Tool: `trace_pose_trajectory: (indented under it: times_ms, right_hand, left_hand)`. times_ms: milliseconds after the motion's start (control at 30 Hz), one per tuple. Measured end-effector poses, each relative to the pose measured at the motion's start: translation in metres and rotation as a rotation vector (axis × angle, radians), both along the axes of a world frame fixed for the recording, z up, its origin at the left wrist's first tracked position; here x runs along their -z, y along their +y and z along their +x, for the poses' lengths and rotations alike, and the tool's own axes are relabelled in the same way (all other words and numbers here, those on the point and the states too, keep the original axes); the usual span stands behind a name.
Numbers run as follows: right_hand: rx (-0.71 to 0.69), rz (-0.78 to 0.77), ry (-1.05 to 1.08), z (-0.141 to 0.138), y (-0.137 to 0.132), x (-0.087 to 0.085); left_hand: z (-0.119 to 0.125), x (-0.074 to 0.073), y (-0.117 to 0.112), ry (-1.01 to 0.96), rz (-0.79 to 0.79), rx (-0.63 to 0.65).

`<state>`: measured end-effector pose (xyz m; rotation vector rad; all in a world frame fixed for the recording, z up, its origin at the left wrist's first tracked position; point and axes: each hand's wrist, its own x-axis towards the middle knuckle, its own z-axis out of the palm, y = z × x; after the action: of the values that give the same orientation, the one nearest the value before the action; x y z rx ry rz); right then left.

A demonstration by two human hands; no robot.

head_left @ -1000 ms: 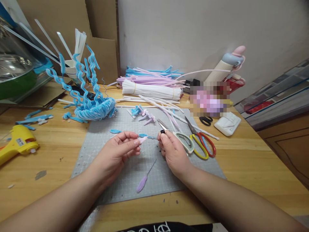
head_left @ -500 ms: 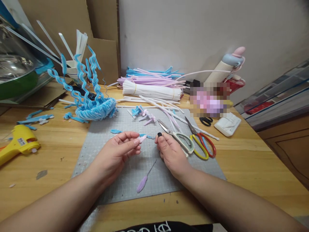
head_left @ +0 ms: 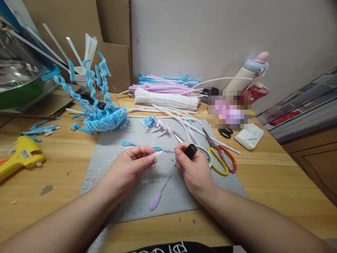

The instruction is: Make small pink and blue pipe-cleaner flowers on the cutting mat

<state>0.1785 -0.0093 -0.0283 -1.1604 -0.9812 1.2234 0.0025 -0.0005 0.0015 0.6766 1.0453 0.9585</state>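
Observation:
My left hand [head_left: 137,160] pinches a pale pink pipe-cleaner piece [head_left: 158,154] between thumb and fingers. A thin bare wire sticks out of it to the right. My right hand [head_left: 195,168] is closed round a small black cylindrical thing [head_left: 191,151]; most of it is hidden in the fist. The right fingertips are close to the wire's free end, and I cannot tell whether they touch it. Below both hands a purple pipe-cleaner petal [head_left: 155,201] on a twisted stem lies on the grey cutting mat [head_left: 126,207]. Blue petals [head_left: 128,143] lie behind my left hand.
Red-and-yellow-handled scissors [head_left: 223,160] lie right of my right hand, which partly covers another pair. A blue fuzzy basket [head_left: 105,121] stands back left, with a yellow glue gun [head_left: 26,154] in front. Pipe-cleaner bundles [head_left: 165,99] line the wall, near a bottle [head_left: 242,77].
My right hand has shifted right and turned, so more of the black thing shows. The gap between the hands is wider, and the pink piece's bare wire is now visible.

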Motion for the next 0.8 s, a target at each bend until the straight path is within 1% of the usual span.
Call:
trace_pose_trajectory:
  times_ms: [67, 167, 233, 333, 400, 467, 667, 800]
  right_hand:
    - [0.052, -0.012, 0.117, 0.002, 0.002, -0.001]
    - [0.058, -0.034, 0.214, 0.002, 0.004, -0.006]
    - [0.022, -0.08, 0.267, 0.001, 0.004, -0.011]
    - [-0.092, -0.169, 0.321, -0.002, 0.0, -0.013]
    - [-0.164, -0.191, 0.315, -0.004, -0.003, -0.01]
    - [-0.201, -0.187, 0.295, -0.006, -0.005, -0.007]
    - [-0.237, -0.174, 0.222, -0.009, -0.007, -0.003]
    - [-0.228, -0.203, 0.202, -0.011, -0.006, -0.002]
  left_hand:
    - [0.001, 0.0, 0.0, -0.001, -0.003, -0.006]
    - [0.001, 0.0, 0.0, 0.0, 0.001, -0.008]
    - [0.0, 0.001, 0.0, 0.004, 0.004, -0.004]
    - [0.0, 0.003, -0.001, -0.003, 0.014, 0.014]
    - [0.0, 0.004, -0.003, -0.015, 0.019, 0.038]
    - [0.0, 0.006, -0.003, -0.033, 0.011, 0.064]
    - [0.004, 0.01, -0.005, -0.132, -0.046, 0.104]
    - [0.005, 0.009, -0.007, -0.135, -0.041, 0.139]
